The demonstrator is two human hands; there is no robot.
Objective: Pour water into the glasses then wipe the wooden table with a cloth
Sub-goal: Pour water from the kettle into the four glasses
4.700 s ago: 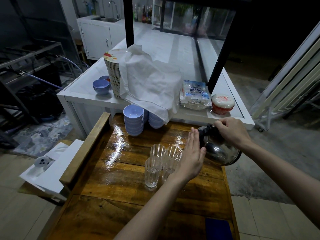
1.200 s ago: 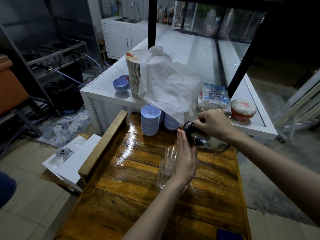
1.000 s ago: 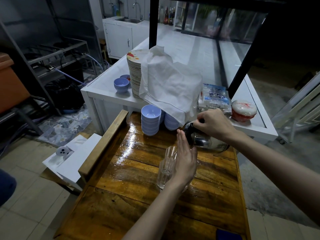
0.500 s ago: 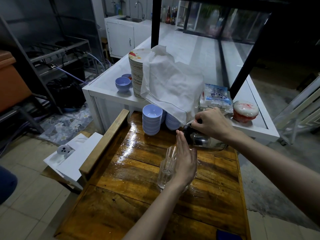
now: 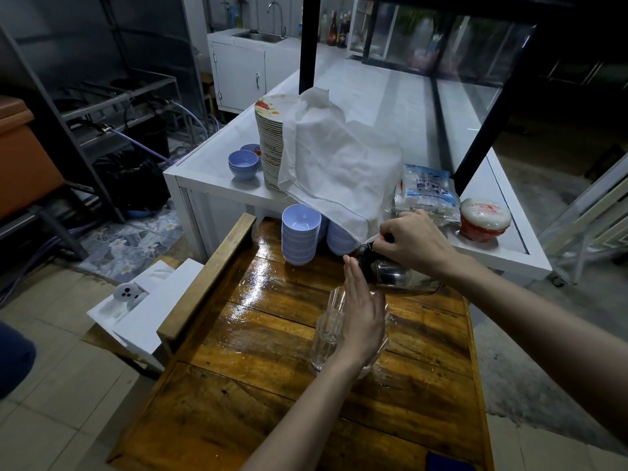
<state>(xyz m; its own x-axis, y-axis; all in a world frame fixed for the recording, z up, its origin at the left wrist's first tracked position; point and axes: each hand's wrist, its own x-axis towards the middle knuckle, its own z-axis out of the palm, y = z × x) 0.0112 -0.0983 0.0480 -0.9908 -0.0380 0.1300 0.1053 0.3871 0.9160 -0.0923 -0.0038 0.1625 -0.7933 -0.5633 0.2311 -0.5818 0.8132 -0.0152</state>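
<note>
Glasses [image 5: 328,329] stand in a tight cluster near the middle of the wooden table [image 5: 258,385], whose far boards shine wet. The left hand [image 5: 362,317] stands on edge at their right side, fingers straight and together, holding nothing. It looks to rest against them and hides the ones on that side. The right hand [image 5: 414,243] has its grip clamped round the dark top of a metal jug [image 5: 397,278], held tipped over the table just beyond the glasses and to their right. The jug's long axis runs about level from right to left, with the spout end close by the left fingertips [image 5: 351,266]. So the glasses lie nearer the person and leftward of the grip, short of the spout rather than straight under it. Pouring, I judge, turns on bringing that spout over an open rim. The left hand is the nearer to the glasses. Whether water is running cannot be told.
</note>
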